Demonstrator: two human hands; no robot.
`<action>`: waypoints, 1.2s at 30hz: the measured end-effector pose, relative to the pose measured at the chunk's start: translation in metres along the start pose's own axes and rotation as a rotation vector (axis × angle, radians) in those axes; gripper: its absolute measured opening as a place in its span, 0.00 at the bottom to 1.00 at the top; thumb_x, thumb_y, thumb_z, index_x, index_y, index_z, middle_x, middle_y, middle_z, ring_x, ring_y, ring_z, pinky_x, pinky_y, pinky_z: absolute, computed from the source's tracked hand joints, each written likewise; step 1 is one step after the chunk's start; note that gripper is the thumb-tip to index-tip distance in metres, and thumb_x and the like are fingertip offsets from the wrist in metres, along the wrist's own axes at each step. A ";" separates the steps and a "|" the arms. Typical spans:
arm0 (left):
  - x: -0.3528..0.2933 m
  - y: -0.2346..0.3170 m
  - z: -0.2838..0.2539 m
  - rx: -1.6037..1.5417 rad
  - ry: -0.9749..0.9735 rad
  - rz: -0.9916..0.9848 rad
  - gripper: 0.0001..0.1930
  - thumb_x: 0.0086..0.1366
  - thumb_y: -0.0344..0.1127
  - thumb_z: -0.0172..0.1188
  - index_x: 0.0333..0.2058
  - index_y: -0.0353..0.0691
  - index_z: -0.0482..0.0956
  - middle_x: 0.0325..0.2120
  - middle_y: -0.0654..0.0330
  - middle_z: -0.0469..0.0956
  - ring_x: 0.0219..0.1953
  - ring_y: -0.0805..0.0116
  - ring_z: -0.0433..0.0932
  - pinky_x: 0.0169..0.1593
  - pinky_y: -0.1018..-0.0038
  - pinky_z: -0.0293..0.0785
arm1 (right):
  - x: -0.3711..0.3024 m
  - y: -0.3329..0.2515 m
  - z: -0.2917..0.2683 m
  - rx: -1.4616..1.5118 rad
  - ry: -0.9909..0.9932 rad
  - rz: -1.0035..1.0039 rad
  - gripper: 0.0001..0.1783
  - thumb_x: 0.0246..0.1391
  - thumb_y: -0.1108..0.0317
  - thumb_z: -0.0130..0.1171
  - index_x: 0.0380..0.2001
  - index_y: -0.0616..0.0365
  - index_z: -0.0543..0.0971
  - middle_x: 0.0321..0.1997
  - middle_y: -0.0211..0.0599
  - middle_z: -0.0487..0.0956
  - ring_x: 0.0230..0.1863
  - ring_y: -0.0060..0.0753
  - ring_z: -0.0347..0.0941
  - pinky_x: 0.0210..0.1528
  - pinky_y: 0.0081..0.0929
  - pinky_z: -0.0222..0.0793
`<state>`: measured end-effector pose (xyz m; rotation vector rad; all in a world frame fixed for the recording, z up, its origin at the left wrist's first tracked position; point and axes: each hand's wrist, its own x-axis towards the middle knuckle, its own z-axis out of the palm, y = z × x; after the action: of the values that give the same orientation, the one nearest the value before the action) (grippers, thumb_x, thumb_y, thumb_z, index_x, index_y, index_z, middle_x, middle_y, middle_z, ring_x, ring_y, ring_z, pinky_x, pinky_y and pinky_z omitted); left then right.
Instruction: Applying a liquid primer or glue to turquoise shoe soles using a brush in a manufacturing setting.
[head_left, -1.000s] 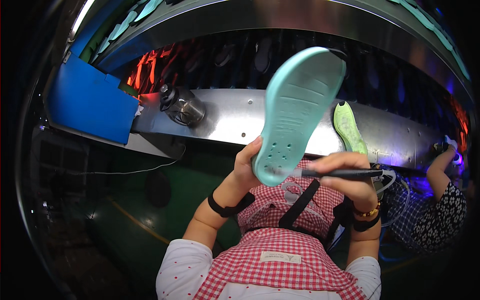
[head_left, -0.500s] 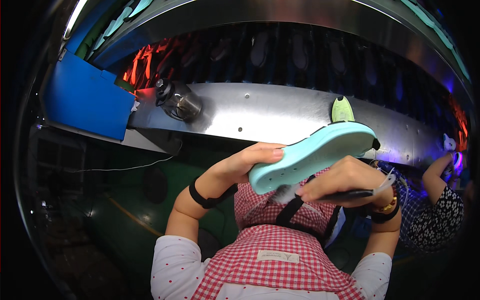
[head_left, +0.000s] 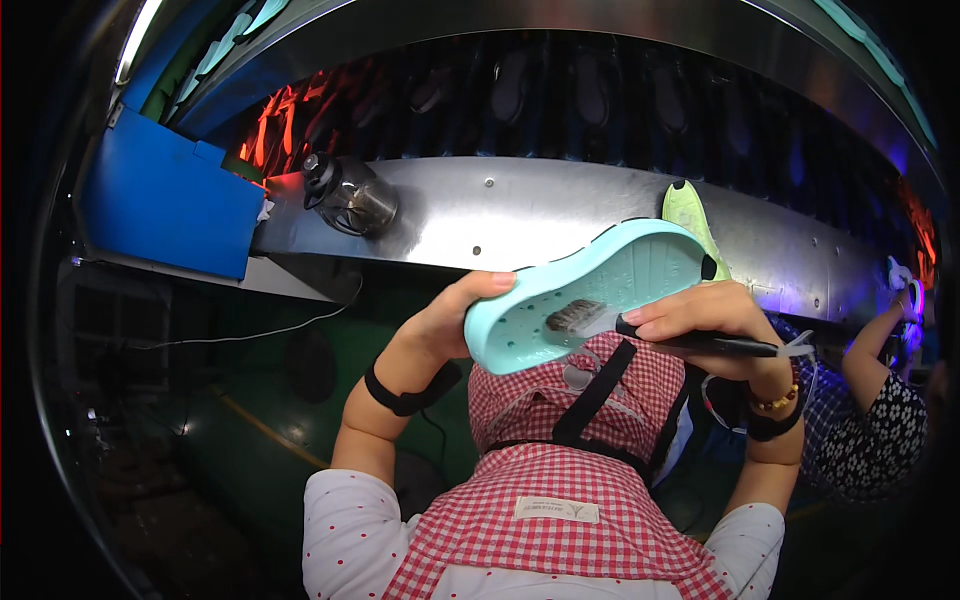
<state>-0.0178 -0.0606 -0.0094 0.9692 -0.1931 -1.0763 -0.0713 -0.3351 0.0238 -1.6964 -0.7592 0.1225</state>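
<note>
A light turquoise shoe sole [head_left: 640, 265] is held up over my lap, tilted so that its hollow inner face, with small holes at one end, shows. My left hand [head_left: 448, 320] grips its left end, thumb over the rim. In my right hand [head_left: 715, 318] is a brush with a dark handle; the brush's bristles [head_left: 572, 316] touch the inside of the sole toward its left part. Wet-looking streaks shine on that inner face. Behind the sole, a yellow-green sole [head_left: 688, 215] lies on the metal ledge [head_left: 560, 205], partly covered by the turquoise one.
A dark, see-through bottle [head_left: 355, 198] stands on the ledge at left, near a blue panel [head_left: 175, 200]. Beyond the ledge, several soles sit in a dark recess with red glowing light at both ends. At far right is a co-worker's arm [head_left: 868, 362].
The sole has turned its inner face more toward view and shifted left. The brush has come from below the sole's near edge onto its inner face.
</note>
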 end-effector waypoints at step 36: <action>0.059 -0.049 -0.014 -0.600 0.283 0.485 0.46 0.52 0.75 0.23 0.48 0.36 0.65 0.39 0.48 0.72 0.42 0.52 0.72 0.50 0.54 0.65 | 0.017 0.040 0.060 -0.315 0.262 -0.046 0.12 0.35 0.74 0.62 0.29 0.58 0.79 0.22 0.36 0.75 0.26 0.33 0.70 0.29 0.25 0.66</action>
<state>-0.0126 -0.1064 -0.0726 0.4810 0.1241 -0.4899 -0.0695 -0.2788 -0.0239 -1.9428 -0.6428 -0.2601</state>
